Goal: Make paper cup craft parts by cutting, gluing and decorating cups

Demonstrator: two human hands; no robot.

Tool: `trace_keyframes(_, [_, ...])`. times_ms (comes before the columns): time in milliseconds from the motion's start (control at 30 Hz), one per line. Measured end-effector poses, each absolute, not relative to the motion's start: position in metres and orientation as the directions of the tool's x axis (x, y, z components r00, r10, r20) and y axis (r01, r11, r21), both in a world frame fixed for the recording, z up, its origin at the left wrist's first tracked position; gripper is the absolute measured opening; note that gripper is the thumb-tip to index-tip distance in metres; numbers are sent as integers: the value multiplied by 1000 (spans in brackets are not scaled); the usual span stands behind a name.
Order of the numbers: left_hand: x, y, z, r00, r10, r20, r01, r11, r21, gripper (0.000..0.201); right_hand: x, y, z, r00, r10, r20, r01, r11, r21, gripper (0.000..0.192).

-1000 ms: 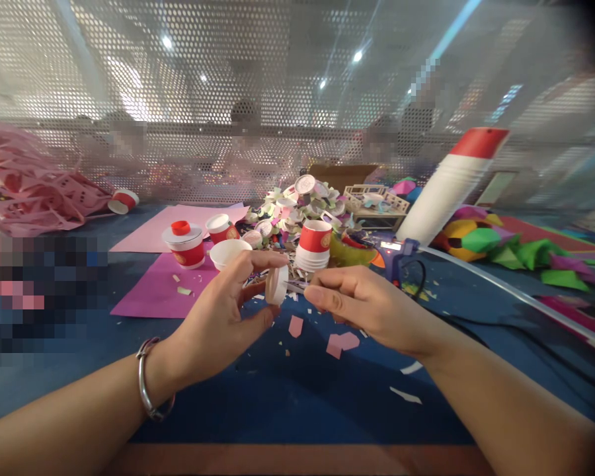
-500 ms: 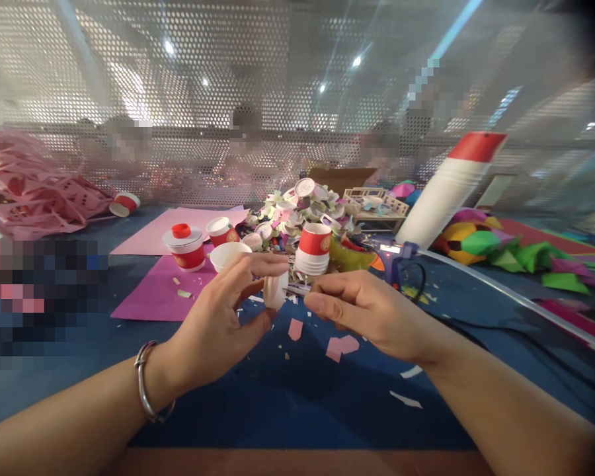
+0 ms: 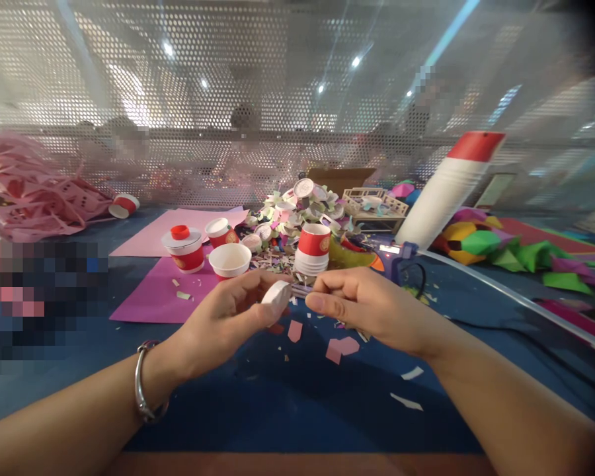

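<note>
Between the thumb and fingers of my left hand is a small white round piece, like the cut-off base of a paper cup, held tilted. My right hand is closed in a pinch just to its right. A thin greyish object sticks out from the right fingertips toward the white piece; its kind is not clear. Behind the hands stand a white paper bowl and a stack of red and white paper cups. Pink paper scraps lie below the right hand.
A blue glue gun with a clear stick and black cable stands at right. Behind it leans a tall stack of cups. A lidded red cup stands on purple paper. Beyond rises a heap of paper scraps.
My left hand has turned the white round piece from upright to a flatter tilt, and its fingers have lowered, uncovering the white bowl. My right hand has barely moved.
</note>
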State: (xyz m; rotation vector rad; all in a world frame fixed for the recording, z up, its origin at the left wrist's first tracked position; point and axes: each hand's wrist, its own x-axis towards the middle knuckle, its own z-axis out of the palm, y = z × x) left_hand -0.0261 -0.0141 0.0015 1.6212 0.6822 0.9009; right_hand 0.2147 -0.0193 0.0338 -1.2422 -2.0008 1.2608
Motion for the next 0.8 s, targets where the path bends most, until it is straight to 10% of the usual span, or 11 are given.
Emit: trace_keyframes(800, [-19, -20, 1, 547, 819, -172, 342, -31, 939, 24, 192, -17, 10, -483, 875, -37, 400, 183, -898, 18])
